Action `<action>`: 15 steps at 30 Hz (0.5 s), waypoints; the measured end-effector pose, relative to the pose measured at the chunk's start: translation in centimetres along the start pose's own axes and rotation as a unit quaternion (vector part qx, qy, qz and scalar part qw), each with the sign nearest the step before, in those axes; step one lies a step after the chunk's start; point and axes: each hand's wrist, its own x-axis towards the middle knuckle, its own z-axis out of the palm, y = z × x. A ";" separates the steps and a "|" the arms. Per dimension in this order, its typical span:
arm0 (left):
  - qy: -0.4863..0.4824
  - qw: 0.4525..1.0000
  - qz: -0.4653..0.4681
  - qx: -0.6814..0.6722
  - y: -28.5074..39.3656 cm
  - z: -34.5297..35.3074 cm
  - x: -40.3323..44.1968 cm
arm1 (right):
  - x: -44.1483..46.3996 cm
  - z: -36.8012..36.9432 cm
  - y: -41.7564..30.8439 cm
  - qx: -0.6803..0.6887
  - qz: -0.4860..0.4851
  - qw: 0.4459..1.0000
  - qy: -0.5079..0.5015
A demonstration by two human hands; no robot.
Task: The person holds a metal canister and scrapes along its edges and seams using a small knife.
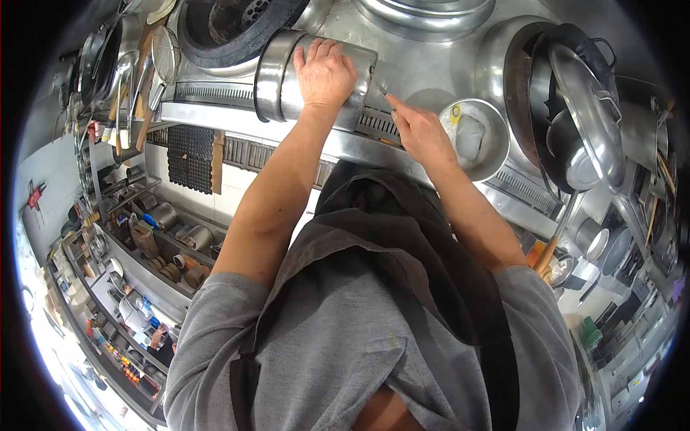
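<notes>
A steel pot (279, 80) lies on its side on the metal stove top. My left hand (325, 74) rests on its curved wall, fingers bent over the top of it. To the right of the pot's base, my right hand (424, 134) is closed on a thin tool (381, 88), whose tip points at the pot; the kind of tool is too small to tell. A round steel bowl (496, 136) stands beside my right hand, with a whitish, translucent object (470, 138) and a small yellow item inside.
A dark wok (528, 93) and a steel lid (586, 115) are at the right. Another burner ring (194, 36) is at the upper left. Ladles and a strainer (166, 54) hang left. Shelves (165, 284) hold goods at lower left, where part of another person shows.
</notes>
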 end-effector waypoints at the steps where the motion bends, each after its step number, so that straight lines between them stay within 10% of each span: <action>1: 0.000 1.000 -0.002 -0.001 0.0 0.0 0.0 | 0.0 -0.1 -0.1 -0.001 0.011 1.000 -0.012; 15: 0.007 1.000 0.022 0.002 -0.5 -0.3 -0.8 | 1.2 0.8 0.3 -0.014 0.063 0.998 0.021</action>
